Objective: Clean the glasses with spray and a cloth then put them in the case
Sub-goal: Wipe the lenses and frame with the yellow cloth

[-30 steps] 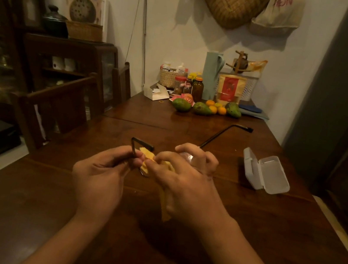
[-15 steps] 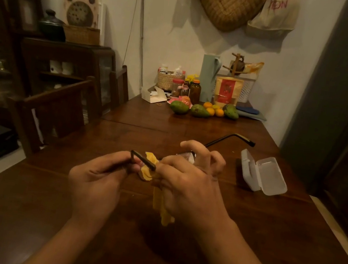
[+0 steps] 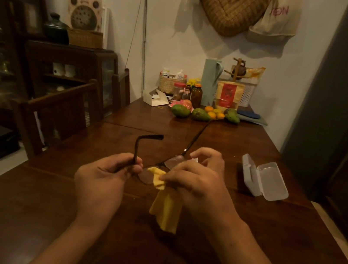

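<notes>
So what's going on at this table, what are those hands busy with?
A person is cleaning a pair of glasses. The left hand grips the frame near one hinge, and the right hand presses a yellow cloth against a lens, with the rest of the cloth hanging down. Both temple arms are unfolded. A white glasses case lies open and empty on the wooden table to the right, so the packing away is not yet done.

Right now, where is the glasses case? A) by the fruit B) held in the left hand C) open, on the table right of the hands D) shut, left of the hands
C: the white case lies open on the table, right of the right hand.
</notes>
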